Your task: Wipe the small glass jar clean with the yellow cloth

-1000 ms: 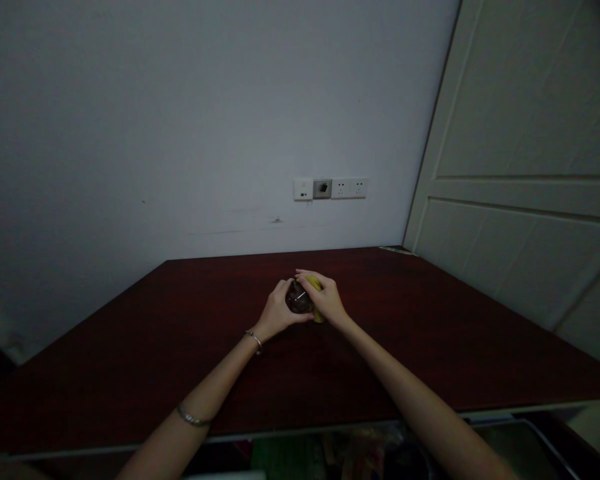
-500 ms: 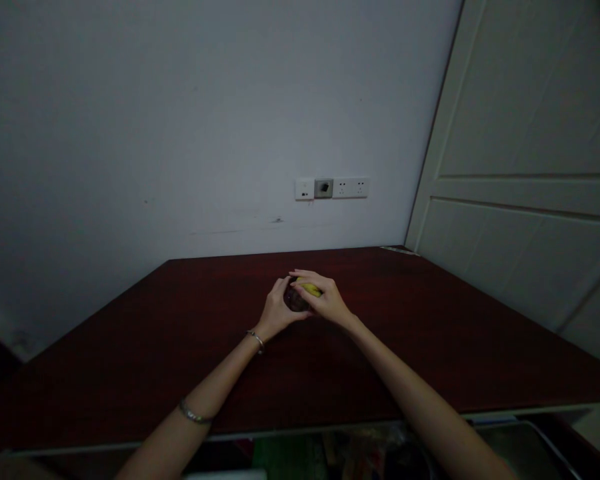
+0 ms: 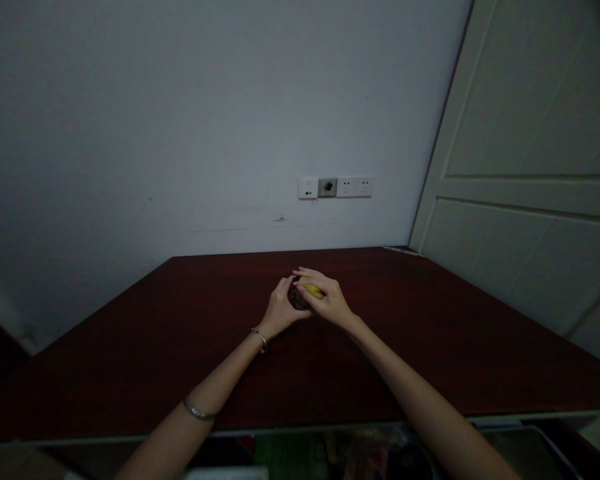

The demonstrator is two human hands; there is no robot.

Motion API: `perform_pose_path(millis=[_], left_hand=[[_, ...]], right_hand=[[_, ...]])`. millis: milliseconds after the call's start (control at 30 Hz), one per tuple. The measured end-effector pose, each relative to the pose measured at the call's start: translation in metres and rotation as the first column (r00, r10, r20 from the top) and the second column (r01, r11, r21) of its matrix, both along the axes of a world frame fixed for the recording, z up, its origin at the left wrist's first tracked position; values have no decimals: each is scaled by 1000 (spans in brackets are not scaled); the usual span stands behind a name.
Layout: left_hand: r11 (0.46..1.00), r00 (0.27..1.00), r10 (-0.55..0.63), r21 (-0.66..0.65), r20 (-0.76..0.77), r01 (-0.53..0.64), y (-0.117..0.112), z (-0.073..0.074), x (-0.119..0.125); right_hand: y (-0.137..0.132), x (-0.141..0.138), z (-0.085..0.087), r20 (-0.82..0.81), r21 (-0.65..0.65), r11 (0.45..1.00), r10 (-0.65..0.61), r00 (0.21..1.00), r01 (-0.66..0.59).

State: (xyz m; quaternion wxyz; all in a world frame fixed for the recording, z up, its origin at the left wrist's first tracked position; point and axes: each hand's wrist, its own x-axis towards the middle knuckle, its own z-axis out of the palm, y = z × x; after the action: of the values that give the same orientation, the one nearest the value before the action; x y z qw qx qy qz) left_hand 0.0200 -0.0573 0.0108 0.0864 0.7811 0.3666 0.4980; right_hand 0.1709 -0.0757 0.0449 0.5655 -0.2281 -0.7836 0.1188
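Note:
Near the middle of the dark red table (image 3: 180, 347), my left hand (image 3: 280, 310) curls round a dark, rounded, slightly shiny thing (image 3: 298, 298), thumb at the near side and fingers at the far side. My right hand (image 3: 334, 303) is closed over a smooth yellow thing (image 3: 313, 291), which lies against the dark one, on its upper right side. Fingers cover much of both things, and the dim light hides their exact kind. The two hands meet around them just over the tabletop.
Behind the table stands a pale wall with a row of sockets (image 3: 347, 187). A white panelled door (image 3: 530, 247) borders the right side. Below the table's front edge, an open space holds a green item (image 3: 290, 457) and other dim objects.
The whole view has shifted slightly, so things appear a little farther right. Both hands keep nearly the same hold on the dark thing and the yellow thing.

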Motion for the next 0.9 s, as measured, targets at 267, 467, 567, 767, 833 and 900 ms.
perform_pose_path(millis=[267,467,567,767,833,900], left_hand=[[993,998,5,-120,57,2,4,-2,1],[996,1000,22,-80,-20,-24,-1,2,1],[996,999,40,-81,-16,-41,3,0,0],[997,999,48,-68,-9,-48,3,0,1],[997,999,44,-61,-11,-44,0,2,1],[998,1000,17,-57,-12,-18,-4,5,1]], right_hand=[[4,-2,-3,-59,-93,996,-19,998,14],[6,-1,-2,-90,-156,987,-53,995,39],[2,1,0,-33,-108,994,9,999,-12],[1,2,1,-43,-130,990,44,998,-49],[5,2,0,-90,-173,984,32,995,-47],[8,3,0,-147,-233,972,6,989,-41]])
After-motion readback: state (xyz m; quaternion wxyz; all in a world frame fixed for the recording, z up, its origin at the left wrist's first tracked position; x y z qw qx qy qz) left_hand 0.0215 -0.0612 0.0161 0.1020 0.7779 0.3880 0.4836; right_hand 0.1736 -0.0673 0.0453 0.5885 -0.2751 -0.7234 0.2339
